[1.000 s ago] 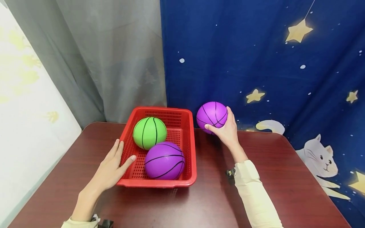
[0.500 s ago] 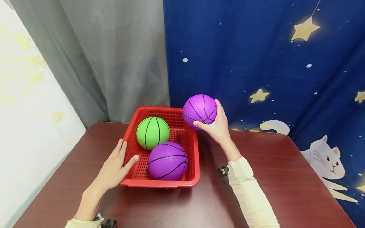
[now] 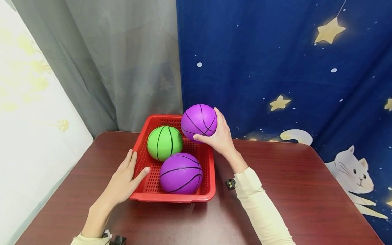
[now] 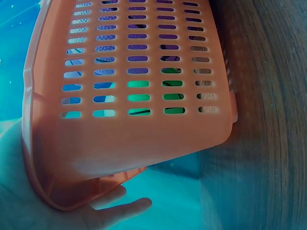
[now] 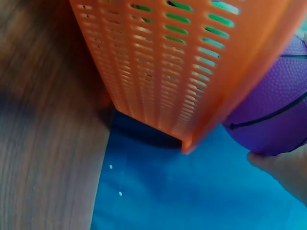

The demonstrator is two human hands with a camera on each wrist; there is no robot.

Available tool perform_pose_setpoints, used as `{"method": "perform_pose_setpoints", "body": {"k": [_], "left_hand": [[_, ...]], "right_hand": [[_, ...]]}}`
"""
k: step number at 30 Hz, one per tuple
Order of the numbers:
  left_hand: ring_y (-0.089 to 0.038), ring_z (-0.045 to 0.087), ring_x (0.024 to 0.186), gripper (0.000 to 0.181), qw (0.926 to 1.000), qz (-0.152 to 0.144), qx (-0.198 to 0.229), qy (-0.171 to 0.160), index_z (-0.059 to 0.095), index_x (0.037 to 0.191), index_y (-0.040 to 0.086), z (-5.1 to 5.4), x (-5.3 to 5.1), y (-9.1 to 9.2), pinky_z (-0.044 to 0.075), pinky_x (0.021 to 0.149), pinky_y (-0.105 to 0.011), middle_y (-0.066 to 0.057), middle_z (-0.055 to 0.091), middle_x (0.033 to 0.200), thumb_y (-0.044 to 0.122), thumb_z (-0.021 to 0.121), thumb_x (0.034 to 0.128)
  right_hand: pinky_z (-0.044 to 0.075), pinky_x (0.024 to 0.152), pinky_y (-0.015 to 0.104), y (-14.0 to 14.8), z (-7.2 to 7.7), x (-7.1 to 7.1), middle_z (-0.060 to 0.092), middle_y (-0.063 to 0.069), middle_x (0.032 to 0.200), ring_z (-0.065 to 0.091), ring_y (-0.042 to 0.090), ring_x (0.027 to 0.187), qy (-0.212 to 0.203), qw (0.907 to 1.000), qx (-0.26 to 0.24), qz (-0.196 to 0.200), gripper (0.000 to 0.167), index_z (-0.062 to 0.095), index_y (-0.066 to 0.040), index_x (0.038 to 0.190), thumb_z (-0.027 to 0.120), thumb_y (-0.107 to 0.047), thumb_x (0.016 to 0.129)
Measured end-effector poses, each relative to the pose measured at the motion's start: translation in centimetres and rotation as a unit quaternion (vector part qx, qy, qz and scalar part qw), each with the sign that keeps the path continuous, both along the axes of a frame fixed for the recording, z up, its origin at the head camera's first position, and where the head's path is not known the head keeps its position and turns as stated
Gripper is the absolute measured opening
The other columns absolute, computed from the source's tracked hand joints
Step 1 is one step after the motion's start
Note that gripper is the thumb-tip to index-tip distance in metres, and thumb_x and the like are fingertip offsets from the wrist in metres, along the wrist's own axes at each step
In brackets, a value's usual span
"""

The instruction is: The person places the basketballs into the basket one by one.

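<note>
A red perforated plastic basket (image 3: 171, 197) stands on the table, with a green ball (image 3: 164, 143) and a purple ball (image 3: 181, 173) inside, both marked with black basketball lines. My right hand (image 3: 218, 136) grips a second purple ball (image 3: 199, 122) from its right side, over the basket's back right corner. In the right wrist view this held purple ball (image 5: 273, 115) shows beyond the basket's rim. My left hand (image 3: 122, 180) rests on the basket's left rim, thumb over the inside and fingers straight along the edge. The left wrist view shows the left hand (image 4: 72, 218) by the rim.
The dark red-brown wooden table (image 3: 275, 190) extends to both sides of the basket. Behind its far edge hang a grey curtain (image 3: 137, 61) and a blue curtain (image 3: 239, 75) printed with stars and a cat. A white patterned surface (image 3: 36, 112) lies to the left.
My right hand has carried the purple ball leftward, from beside the basket to above its back right part. The left hand stays on the left rim, and the other two balls lie as before.
</note>
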State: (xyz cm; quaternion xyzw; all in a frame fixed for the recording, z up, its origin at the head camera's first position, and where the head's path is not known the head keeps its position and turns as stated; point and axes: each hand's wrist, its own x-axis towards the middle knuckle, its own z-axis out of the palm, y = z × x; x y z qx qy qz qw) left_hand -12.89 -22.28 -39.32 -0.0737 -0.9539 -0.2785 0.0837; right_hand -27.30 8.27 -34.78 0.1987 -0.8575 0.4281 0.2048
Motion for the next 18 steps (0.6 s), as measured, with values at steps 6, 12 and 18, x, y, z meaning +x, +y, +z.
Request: {"method": "perform_pose_setpoints", "body": {"k": [6, 12, 18], "left_hand": [[-0.042, 0.014, 0.136, 0.083, 1.0, 0.001, -0.003, -0.001, 0.016, 0.145, -0.008, 0.0, -0.2, 0.0, 0.023, 0.103, -0.059, -0.023, 0.006, 0.152, 0.049, 0.048, 0.093], [-0.041, 0.014, 0.136, 0.083, 1.0, 0.001, 0.002, -0.003, 0.016, 0.145, -0.007, 0.0, -0.1, 0.0, 0.023, 0.103, -0.059, -0.022, 0.006, 0.152, 0.049, 0.048, 0.0926], [-0.041, 0.013, 0.136, 0.084, 1.0, 0.003, -0.001, -0.004, 0.016, 0.145, -0.007, -0.1, -0.1, -0.1, 0.023, 0.103, -0.058, -0.021, 0.005, 0.153, 0.05, 0.048, 0.0926]], "right_hand": [[0.044, 0.091, 0.046, -1.3, -0.9, 0.0, 0.038, 0.004, 0.139, 0.045, 0.025, 0.118, -0.028, 0.9994, 0.005, 0.019, 0.11, 0.026, -0.018, 0.144, 0.083, -0.054, 0.057], [0.043, 0.092, 0.049, -1.6, -1.4, 0.2, 0.035, 0.004, 0.141, 0.042, 0.026, 0.12, -0.054, 0.998, -0.003, 0.033, 0.112, 0.023, -0.018, 0.146, 0.081, -0.057, 0.058], [0.04, 0.094, 0.049, -1.2, -2.5, 0.4, 0.032, 0.005, 0.143, 0.042, 0.025, 0.12, -0.098, 0.9943, -0.023, 0.034, 0.113, 0.017, -0.018, 0.148, 0.078, -0.059, 0.061]]}}
